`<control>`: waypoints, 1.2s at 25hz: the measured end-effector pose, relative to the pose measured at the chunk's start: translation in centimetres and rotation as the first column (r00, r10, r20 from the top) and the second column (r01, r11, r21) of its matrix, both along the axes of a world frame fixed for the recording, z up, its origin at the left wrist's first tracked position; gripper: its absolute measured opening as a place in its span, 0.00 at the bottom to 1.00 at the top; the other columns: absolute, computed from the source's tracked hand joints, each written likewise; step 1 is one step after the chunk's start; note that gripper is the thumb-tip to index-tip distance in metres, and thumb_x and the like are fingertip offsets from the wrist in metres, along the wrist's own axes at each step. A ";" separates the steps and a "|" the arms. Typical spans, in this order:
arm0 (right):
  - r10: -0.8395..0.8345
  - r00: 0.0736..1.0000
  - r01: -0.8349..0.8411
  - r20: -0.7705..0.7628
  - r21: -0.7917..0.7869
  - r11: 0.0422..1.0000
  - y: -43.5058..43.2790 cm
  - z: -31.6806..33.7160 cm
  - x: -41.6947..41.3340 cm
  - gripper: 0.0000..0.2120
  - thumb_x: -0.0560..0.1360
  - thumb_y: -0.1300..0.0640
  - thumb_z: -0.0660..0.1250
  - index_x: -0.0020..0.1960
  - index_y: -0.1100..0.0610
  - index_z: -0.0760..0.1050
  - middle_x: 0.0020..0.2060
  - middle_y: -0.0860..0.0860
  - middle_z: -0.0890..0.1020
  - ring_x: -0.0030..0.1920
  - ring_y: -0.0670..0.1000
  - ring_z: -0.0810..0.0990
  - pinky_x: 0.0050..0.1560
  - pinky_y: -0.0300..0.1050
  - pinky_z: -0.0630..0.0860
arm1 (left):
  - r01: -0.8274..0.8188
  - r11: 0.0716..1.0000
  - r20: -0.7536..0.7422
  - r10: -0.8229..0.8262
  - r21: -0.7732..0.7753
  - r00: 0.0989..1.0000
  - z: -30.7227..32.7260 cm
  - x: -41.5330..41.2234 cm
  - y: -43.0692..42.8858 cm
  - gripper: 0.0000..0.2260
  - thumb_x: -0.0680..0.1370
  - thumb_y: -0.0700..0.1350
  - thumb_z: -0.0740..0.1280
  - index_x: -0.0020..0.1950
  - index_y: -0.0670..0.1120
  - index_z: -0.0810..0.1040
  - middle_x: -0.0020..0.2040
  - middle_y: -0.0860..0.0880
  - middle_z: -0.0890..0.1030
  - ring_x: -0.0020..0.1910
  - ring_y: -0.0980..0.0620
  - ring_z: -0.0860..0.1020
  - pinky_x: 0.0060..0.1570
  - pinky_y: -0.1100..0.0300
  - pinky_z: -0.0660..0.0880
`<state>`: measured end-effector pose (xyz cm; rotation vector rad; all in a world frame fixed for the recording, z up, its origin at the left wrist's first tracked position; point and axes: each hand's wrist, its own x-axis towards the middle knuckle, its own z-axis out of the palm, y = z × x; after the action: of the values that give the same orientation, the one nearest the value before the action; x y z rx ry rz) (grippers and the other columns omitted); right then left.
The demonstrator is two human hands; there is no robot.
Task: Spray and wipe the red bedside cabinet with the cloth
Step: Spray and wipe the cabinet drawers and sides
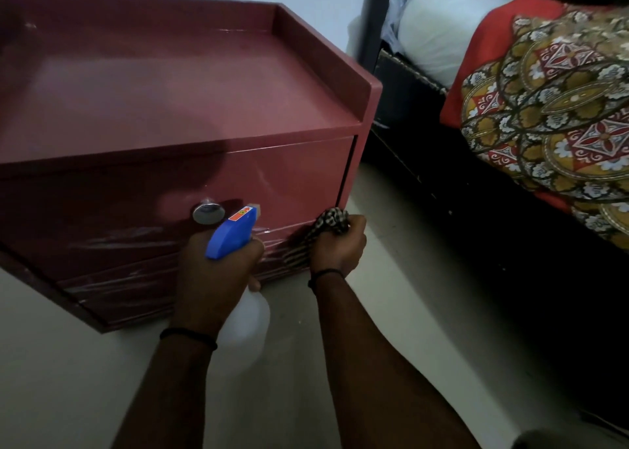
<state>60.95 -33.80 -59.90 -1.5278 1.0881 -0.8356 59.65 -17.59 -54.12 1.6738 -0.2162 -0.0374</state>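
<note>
The red bedside cabinet fills the left and centre, with a rimmed top and a drawer front bearing a round metal knob. My left hand grips a spray bottle with a blue head and a white body, its nozzle pointing at the drawer front beside the knob. My right hand holds a bunched checked cloth against the lower right corner of the drawer front. Pale streaks show on the lower front.
A dark bed frame stands right of the cabinet, with a red patterned cover and a white pillow on it. Pale floor lies in front, and a narrow strip of it runs between cabinet and bed.
</note>
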 end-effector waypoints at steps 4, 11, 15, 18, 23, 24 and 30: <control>-0.056 0.981 0.079 0.184 -0.121 0.990 0.1 3.1 1.1 0.06 0.73 0.62 0.63 0.49 0.55 0.72 0.48 0.49 0.74 0.41 0.41 0.69 0.42 0.36 0.65 | 0.032 0.999 -0.005 -0.032 -0.004 0.999 -0.2 -0.5 -0.4 0.22 0.65 0.50 0.69 0.49 0.33 0.77 0.35 0.28 0.75 0.26 0.36 0.76 0.32 0.34 0.77; 0.021 0.998 -0.015 0.064 -0.086 0.996 0.8 -0.4 -0.1 0.07 0.73 0.62 0.63 0.49 0.52 0.72 0.48 0.51 0.77 0.45 0.48 0.76 0.50 0.49 0.77 | 0.010 1.000 -0.014 -0.010 -0.004 1.000 -0.4 -0.1 -0.1 0.20 0.66 0.49 0.69 0.44 0.33 0.77 0.36 0.27 0.75 0.25 0.41 0.76 0.32 0.36 0.76; -0.020 0.981 0.043 0.191 -0.118 0.992 1.4 0.9 0.5 0.13 0.72 0.67 0.64 0.53 0.55 0.74 0.52 0.51 0.77 0.49 0.42 0.73 0.52 0.37 0.71 | -0.088 0.995 -0.046 0.086 -0.043 0.995 -2.2 -0.5 0.3 0.21 0.66 0.51 0.71 0.41 0.31 0.77 0.35 0.28 0.76 0.26 0.42 0.76 0.32 0.41 0.77; 0.042 0.986 -0.015 0.163 -0.167 0.986 4.0 0.3 0.9 0.14 0.71 0.66 0.64 0.55 0.56 0.74 0.53 0.53 0.76 0.54 0.51 0.75 0.55 0.41 0.72 | -0.227 0.973 -0.058 0.225 -0.027 0.973 -3.8 -1.4 0.7 0.14 0.69 0.46 0.71 0.37 0.34 0.77 0.30 0.33 0.77 0.26 0.40 0.76 0.32 0.44 0.77; 0.224 0.957 -0.151 0.186 -0.339 0.929 6.0 -0.4 0.6 0.15 0.67 0.67 0.64 0.53 0.61 0.77 0.51 0.58 0.78 0.54 0.53 0.74 0.56 0.38 0.69 | -0.339 0.940 -0.094 0.340 0.021 0.936 -5.2 -2.2 0.3 0.12 0.72 0.41 0.72 0.32 0.37 0.76 0.24 0.41 0.75 0.21 0.50 0.75 0.27 0.59 0.71; 0.160 0.965 -0.087 0.207 -0.322 0.943 4.9 -0.1 0.7 0.15 0.67 0.67 0.64 0.53 0.60 0.77 0.52 0.58 0.78 0.54 0.53 0.75 0.57 0.39 0.70 | -0.360 0.933 -0.098 0.360 0.019 0.928 -5.2 -2.4 0.2 0.12 0.70 0.44 0.72 0.32 0.37 0.77 0.24 0.40 0.77 0.23 0.45 0.77 0.28 0.57 0.73; 0.038 0.985 0.008 0.167 -0.268 0.963 4.1 0.9 1.1 0.16 0.70 0.68 0.64 0.57 0.57 0.75 0.54 0.55 0.76 0.54 0.46 0.73 0.54 0.32 0.68 | -0.430 0.902 -0.066 0.432 0.049 0.899 -5.6 -2.4 0.8 0.17 0.69 0.51 0.72 0.32 0.38 0.76 0.26 0.38 0.77 0.27 0.37 0.78 0.30 0.49 0.76</control>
<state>62.03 -29.66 -59.04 -1.6496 0.8628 -1.1180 57.30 -16.74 -59.68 1.7171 0.2187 0.2304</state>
